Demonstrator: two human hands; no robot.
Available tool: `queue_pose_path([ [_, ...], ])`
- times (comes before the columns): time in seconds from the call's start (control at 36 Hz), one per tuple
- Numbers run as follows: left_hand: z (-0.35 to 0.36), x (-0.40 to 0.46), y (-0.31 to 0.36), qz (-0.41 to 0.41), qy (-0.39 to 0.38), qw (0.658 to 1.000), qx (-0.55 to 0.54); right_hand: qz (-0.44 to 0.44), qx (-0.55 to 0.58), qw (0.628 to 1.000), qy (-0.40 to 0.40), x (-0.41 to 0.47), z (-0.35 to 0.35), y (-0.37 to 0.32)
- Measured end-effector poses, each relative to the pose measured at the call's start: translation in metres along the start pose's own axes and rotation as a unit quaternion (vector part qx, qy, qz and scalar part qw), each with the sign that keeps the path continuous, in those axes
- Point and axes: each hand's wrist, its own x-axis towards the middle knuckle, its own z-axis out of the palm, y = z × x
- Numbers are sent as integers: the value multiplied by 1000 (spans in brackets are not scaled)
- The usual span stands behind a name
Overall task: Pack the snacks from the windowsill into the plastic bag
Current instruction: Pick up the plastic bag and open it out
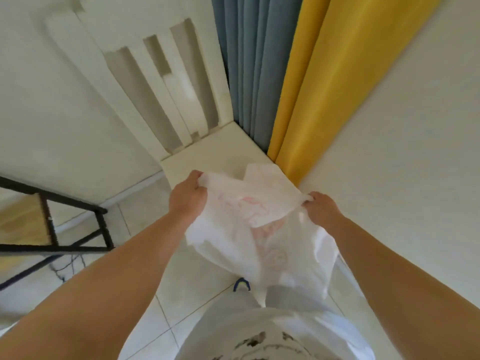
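My left hand (188, 194) and my right hand (320, 207) each pinch one side of the thin white plastic bag (259, 229) and hold it spread in front of the windowsill (220, 157). I see no snacks on the sill from here. I think the thin film can tear or slip from my fingers if I pull too hard.

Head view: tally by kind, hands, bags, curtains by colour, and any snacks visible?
Hands: 2, left hand and right hand, each gripping the bag's edge
Plastic bag: 1, white and translucent, with something pinkish inside that cannot be made out
Blue curtain: 1
Yellow curtain: 1
Snacks in plain sight: 0
Total: 5
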Motion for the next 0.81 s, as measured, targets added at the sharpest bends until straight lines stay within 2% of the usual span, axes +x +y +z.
queue_pose_path([
  [0.06, 0, -6, 8, 57, -28, 995, 71, 55, 134, 989, 23, -9, 1, 23],
  [0.08, 2, -9, 13, 71, -33, 994, 71, 75, 187, 979, 42, -13, 2, 35],
  [0.17, 15, -19, 33, 56, -49, 997, 34, 105, 293, 948, 69, -30, 2, 63],
  [0.25, 32, -29, 54, 28, -65, 995, 64, 113, 357, 924, 82, -47, 1, 91],
  [0.28, 37, -32, 61, 23, -73, 994, 75, 107, 347, 928, 83, -56, 0, 102],
  [0.31, 43, -35, 67, 20, -81, 993, 82, 92, 284, 951, 79, -66, -2, 113],
  [0.36, 56, -43, 82, 14, -98, 992, 78, 63, 52, 995, 50, -88, -2, 138],
  [0.42, 72, -57, 102, 19, -111, 990, 80, 46, -102, 993, 33, -108, 1, 163],
  [0.5, 99, -93, 131, 42, -111, 989, 84, 78, -123, 989, 32, -133, 7, 203],
  [0.58, 127, -137, 151, 96, -116, 981, 126, 120, -2, 993, 18, -162, 7, 247],
  [0.61, 137, -153, 156, 131, -123, 970, 164, 129, 46, 991, 10, -171, 8, 262],
  [0.67, 156, -190, 165, 242, -144, 927, 246, 135, 143, 980, 5, -190, 8, 291],
  [0.75, 190, -258, 176, 458, -182, 813, 311, 132, 286, 949, 17, -224, 7, 334],
  [0.78, 202, -282, 179, 501, -200, 779, 319, 133, 316, 939, 20, -238, 4, 345],
  [0.81, 215, -306, 183, 518, -220, 761, 323, 133, 336, 932, 22, -252, 2, 358],
])
